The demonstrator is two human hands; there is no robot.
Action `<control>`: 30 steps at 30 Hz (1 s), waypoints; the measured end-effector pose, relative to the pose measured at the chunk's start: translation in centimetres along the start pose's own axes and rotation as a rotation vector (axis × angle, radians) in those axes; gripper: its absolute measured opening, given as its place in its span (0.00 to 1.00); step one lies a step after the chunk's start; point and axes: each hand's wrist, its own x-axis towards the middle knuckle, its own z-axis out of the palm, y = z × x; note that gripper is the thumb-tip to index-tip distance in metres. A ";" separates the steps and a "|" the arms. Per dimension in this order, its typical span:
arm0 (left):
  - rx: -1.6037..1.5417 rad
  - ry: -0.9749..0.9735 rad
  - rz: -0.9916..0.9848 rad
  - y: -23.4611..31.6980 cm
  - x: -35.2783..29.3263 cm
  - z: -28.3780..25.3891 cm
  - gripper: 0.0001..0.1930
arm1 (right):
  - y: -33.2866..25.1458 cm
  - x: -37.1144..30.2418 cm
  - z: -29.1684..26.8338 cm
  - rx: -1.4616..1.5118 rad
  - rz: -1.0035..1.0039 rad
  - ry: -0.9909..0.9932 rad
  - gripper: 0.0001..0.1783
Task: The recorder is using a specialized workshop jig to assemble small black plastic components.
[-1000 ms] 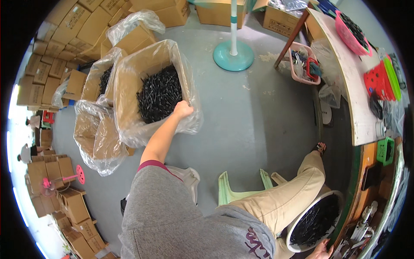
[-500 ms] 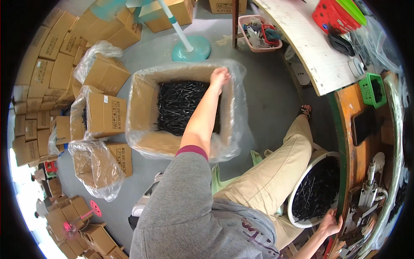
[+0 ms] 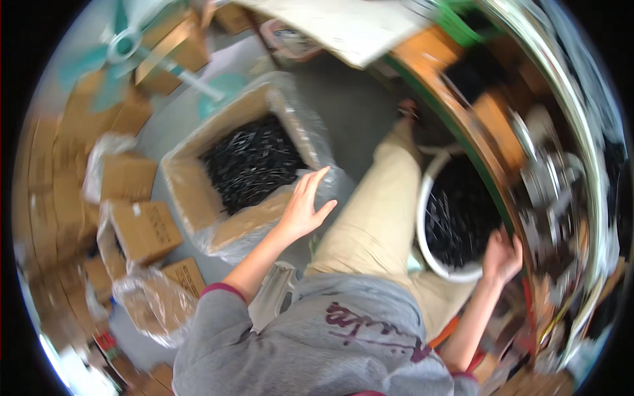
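Observation:
My left hand (image 3: 307, 206) is open and empty, its fingers stretched out and the thumb apart. It is over the near right corner of a large cardboard box (image 3: 191, 191) lined with clear plastic. Inside the box lies a heap of thin black plastic pieces (image 3: 251, 158). My right hand (image 3: 502, 256) is beside the bench edge, next to a white bucket (image 3: 424, 228) holding similar black pieces (image 3: 459, 211). Its fingers are loosely bent and somewhat apart, with nothing visible in them. The picture is smeared by motion, so fine detail is lost.
A wooden bench (image 3: 500, 125) with a metal fixture (image 3: 541, 178) and a green basket (image 3: 460, 23) curves along the right. Smaller plastic-lined cartons (image 3: 146, 231) and stacked boxes (image 3: 43, 198) are on the left. A teal fan (image 3: 123, 46) stands at the far left.
My left hand has let go of the box's far right rim and come back toward me, fingers spreading. The whole view has turned. My right hand stays by the bench edge and bucket.

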 end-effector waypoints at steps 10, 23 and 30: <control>0.117 -0.416 0.560 14.0 1.7 6.1 0.36 | 2.8 -10.7 -0.8 -0.956 -0.179 0.185 0.09; 0.144 -0.658 0.741 16.3 1.0 13.8 0.22 | 5.1 -15.1 -4.4 -1.133 -0.360 0.348 0.07; 0.310 -0.925 0.951 20.6 3.4 18.5 0.20 | -0.6 -15.6 -4.0 -1.202 -0.552 0.477 0.10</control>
